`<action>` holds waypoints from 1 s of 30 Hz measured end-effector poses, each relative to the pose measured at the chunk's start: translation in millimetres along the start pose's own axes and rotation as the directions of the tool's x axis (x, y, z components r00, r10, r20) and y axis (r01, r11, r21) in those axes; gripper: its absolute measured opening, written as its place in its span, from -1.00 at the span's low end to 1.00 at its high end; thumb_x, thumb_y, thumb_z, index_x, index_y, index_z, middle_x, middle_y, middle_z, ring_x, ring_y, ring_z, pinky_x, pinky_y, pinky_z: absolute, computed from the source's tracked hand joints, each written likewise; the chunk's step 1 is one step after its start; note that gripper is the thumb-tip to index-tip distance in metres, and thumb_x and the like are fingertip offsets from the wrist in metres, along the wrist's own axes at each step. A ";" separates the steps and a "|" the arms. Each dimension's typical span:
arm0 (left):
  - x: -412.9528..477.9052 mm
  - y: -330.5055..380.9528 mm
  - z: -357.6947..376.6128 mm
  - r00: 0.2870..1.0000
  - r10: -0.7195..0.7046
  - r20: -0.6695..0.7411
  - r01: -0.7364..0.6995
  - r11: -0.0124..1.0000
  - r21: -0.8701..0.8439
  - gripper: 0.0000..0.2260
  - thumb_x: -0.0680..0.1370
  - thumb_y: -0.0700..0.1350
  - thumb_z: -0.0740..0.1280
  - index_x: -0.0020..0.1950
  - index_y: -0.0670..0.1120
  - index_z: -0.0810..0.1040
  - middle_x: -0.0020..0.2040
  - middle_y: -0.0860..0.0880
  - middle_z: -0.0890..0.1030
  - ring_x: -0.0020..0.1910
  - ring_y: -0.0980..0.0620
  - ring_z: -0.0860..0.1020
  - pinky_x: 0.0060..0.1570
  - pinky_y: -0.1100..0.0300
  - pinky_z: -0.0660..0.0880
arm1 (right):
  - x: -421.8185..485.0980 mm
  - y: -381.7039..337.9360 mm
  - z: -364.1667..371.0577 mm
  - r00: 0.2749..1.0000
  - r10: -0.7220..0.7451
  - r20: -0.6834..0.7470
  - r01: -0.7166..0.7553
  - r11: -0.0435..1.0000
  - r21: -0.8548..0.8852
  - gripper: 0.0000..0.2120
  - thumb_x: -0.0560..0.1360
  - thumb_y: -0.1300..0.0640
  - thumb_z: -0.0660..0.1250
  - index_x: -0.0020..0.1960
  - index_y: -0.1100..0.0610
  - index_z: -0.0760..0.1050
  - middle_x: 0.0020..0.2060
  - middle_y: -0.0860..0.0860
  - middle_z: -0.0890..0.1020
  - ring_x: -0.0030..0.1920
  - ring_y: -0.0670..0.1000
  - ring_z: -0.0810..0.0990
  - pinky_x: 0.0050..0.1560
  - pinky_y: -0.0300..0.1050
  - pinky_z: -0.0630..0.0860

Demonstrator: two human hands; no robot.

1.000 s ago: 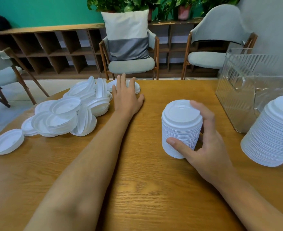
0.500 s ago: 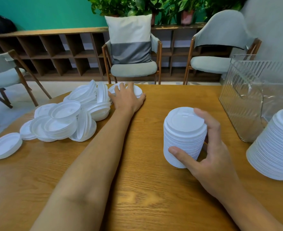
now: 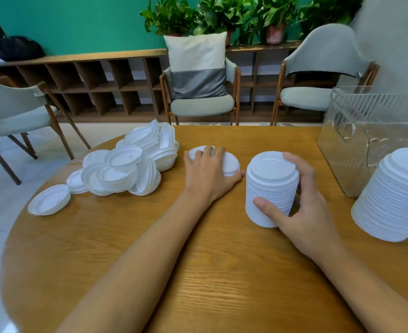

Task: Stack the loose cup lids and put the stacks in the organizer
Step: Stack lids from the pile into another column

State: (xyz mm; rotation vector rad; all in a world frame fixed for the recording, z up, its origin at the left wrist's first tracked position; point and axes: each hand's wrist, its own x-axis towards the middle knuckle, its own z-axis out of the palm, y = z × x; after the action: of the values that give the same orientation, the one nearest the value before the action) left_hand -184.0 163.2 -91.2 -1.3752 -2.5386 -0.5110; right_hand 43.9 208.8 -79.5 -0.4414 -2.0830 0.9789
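Observation:
My left hand (image 3: pixel 210 171) lies over two loose white lids (image 3: pixel 231 164) on the wooden table (image 3: pixel 198 272), fingers curled over their far edge, thumb out to the right. To its right, my right hand (image 3: pixel 301 207) grips a short upright stack of lids (image 3: pixel 270 186), thumb in front and fingers round the back. A heap of loose lids (image 3: pixel 126 167) sits on the table's left side, with a single lid (image 3: pixel 49 199) apart from it. The clear ribbed organizer (image 3: pixel 356 145) stands at the far right.
A taller, leaning stack of lids (image 3: pixel 395 200) stands at the right edge, in front of the organizer. Chairs (image 3: pixel 200 106) surround the round table, and a low wooden shelf runs along the green wall behind.
My left hand reached the lids near the far edge, curled over them and drew them toward me and the stack. My right hand kept holding the stack.

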 end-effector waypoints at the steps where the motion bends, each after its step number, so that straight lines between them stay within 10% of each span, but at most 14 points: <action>1: -11.3 -0.4 -5.0 1.000 0.009 0.008 -0.009 1.000 -0.016 -0.16 0.39 0.57 0.05 0.44 0.03 0.47 0.43 -0.04 0.51 0.39 -0.12 0.49 0.48 -0.30 0.23 | -0.2 -0.6 0.1 1.000 0.001 -0.001 -0.001 1.000 -0.002 -0.20 0.36 -0.21 0.53 0.42 -0.50 0.12 0.32 -0.59 0.34 0.35 -0.42 0.38 0.22 -0.54 0.35; 9: -67.1 0.2 -37.1 1.000 0.017 0.005 -0.016 0.987 -0.160 -0.26 0.56 0.45 -0.02 0.36 -0.03 0.60 0.40 0.01 0.60 0.39 0.00 0.53 0.44 -0.11 0.34 | -2.0 -1.8 1.5 1.000 -0.019 -0.005 0.019 0.999 -0.029 -0.22 0.38 -0.25 0.50 0.43 -0.44 0.12 0.34 -0.57 0.31 0.36 -0.40 0.38 0.24 -0.41 0.39; 17: -69.7 -0.6 -57.6 0.934 0.023 -0.355 -0.211 0.840 -0.500 -0.72 0.56 -0.23 0.48 0.27 -0.08 0.68 0.21 0.10 0.70 0.20 0.23 0.61 0.18 0.40 0.48 | -2.5 0.7 1.3 0.999 -0.040 -0.014 0.040 0.999 -0.025 -0.22 0.40 -0.19 0.55 0.44 -0.34 0.15 0.35 -0.49 0.36 0.38 -0.30 0.42 0.25 -0.46 0.38; 30: -72.1 17.4 -82.5 0.980 -0.196 0.039 0.045 0.026 -0.999 -0.77 0.63 -0.15 0.41 0.28 0.01 0.66 0.19 -0.02 0.71 0.22 0.00 0.66 0.00 0.12 0.60 | -6.2 4.8 -3.3 0.997 -0.074 -0.023 0.073 0.997 -0.023 -0.24 0.42 -0.10 0.56 0.46 -0.23 0.20 0.36 -0.25 0.45 0.36 -0.11 0.51 0.27 -0.29 0.46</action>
State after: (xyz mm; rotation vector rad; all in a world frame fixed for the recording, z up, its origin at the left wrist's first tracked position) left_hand -128.7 84.0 -36.6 -1.1851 -1.9370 -2.7638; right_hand 50.4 209.9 -85.0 -0.3833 -2.0760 0.9044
